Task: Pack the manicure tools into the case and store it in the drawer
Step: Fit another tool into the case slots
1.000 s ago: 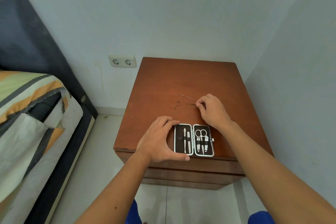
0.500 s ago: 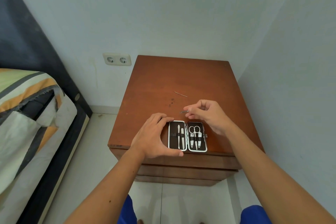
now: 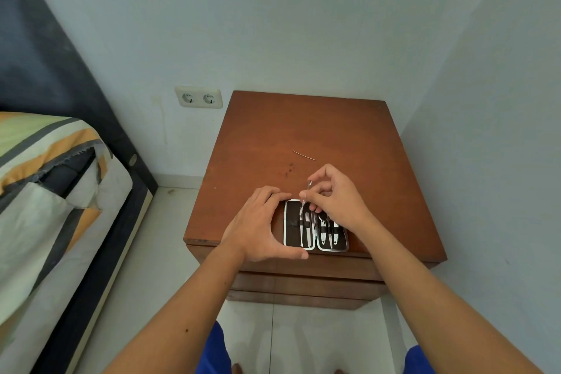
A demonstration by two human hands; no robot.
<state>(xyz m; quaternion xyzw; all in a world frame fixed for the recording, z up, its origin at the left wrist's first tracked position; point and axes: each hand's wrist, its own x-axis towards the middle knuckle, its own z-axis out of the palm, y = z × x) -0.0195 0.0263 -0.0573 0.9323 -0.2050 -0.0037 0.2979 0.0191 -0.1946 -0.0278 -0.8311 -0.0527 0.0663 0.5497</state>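
Head view, left to right. At nine o'clock, a bed (image 3: pixel 45 179) with a striped cover in orange, grey and pale green, against a dark headboard (image 3: pixel 51 76). Past it at about ten o'clock, a double wall socket (image 3: pixel 198 97) on the pale wall. At centre, a brown wooden counter (image 3: pixel 303 127) with drawer fronts (image 3: pixel 303 282) stacked below its near edge. Left hand (image 3: pixel 258 228) at the counter's six o'clock edge, curled wide around the left side of the open case (image 3: pixel 315 228), thumb under the near rim, fingers (image 3: pixel 273 193) at the far corner; touching the case, steadying rather than lifting. Case lying flat and opened like a book, white-rimmed with dark lining, just inside the near edge of the counter. Left half with two slim tools under a strap, right half with scissors (image 3: pixel 324 229) and another tool beside them, partly hidden by the right hand. Right hand (image 3: pixel 337 200) at one o'clock of the case, pinched narrow on a thin metal tool (image 3: pixel 306 196), held tilted with its lower end over the far part of the left half; whether the tip touches the lining, not clear. Farther up at twelve o'clock, a thin loose metal pick (image 3: pixel 304 155) lying alone on the counter, well apart from the case. Near it, at eleven o'clock of the case, a few dark marks (image 3: pixel 290 168) on the wood. At six o'clock, blue fabric over the knees above a white tiled floor (image 3: pixel 303 337).
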